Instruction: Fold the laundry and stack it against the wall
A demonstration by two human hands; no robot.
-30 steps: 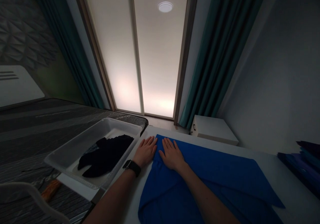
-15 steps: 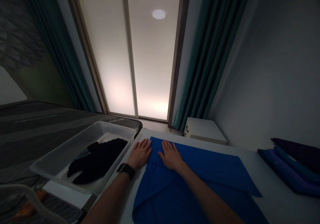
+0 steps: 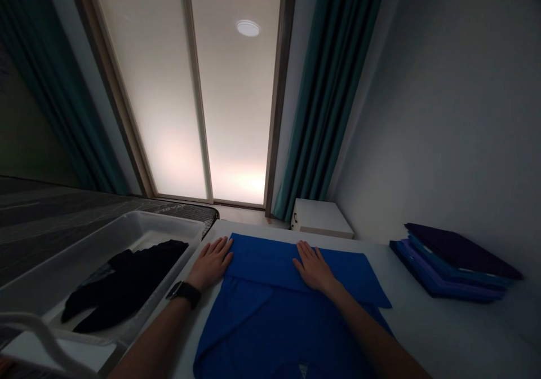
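A blue shirt (image 3: 270, 305) lies spread on the white table, its far part folded over into a flat band. A small light mark shows near the neckline at the bottom of the view. My left hand (image 3: 210, 263), with a dark watch at the wrist, rests flat with fingers spread at the shirt's far left corner, partly on the table. On the folded band, about the middle of the far edge, my right hand (image 3: 313, 266) lies flat, palm down, fingers stretched out. Neither hand grips the cloth.
To the left stands a translucent plastic bin (image 3: 139, 221) holding dark clothing (image 3: 127, 283). A stack of folded clothes (image 3: 456, 263) in purple and blue sits on the table (image 3: 443, 334) at right. Beyond the table are a white cabinet (image 3: 321, 216) and teal curtains (image 3: 325, 97).
My right hand has slid rightward along the folded band, away from my left hand, which stays at the corner. The view has turned to the right, showing more of the folded stack.
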